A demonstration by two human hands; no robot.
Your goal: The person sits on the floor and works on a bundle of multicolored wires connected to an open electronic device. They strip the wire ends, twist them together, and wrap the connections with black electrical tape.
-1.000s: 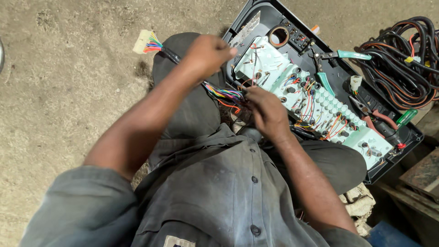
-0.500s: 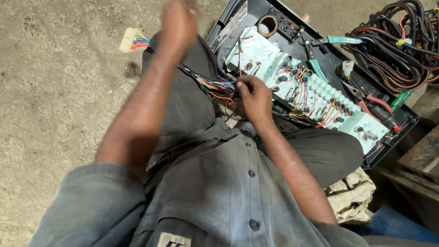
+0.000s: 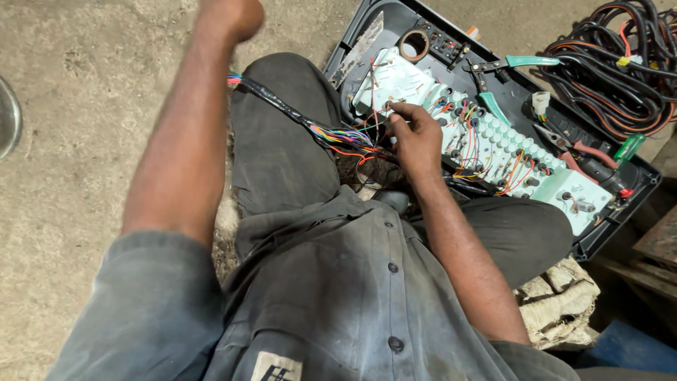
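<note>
My right hand [image 3: 417, 140] rests on a pale green circuit panel [image 3: 493, 148] lying in a black plastic housing [image 3: 349, 53] on my lap. Its fingertips pinch thin red wires at the panel's near end. A taped black wire harness [image 3: 282, 106] with a fan of coloured wires runs across my left knee to that spot. My left hand [image 3: 233, 15] is raised at the top edge of the view, above and apart from the harness. Its fingers are turned away and partly cut off, with nothing visible in them.
Green-handled pliers [image 3: 522, 62], a tape roll [image 3: 414, 44] and red-handled pliers [image 3: 585, 152] lie in the housing. A coil of black cables [image 3: 620, 67] sits at top right. Bare dirt ground lies to the left, with a metal rim [image 3: 7, 116] at the edge. Sackcloth [image 3: 557, 303] is under me.
My left hand let go of the harness and lifted up toward the top of the view. My right hand shifted from the wire bundle onto the panel's near end.
</note>
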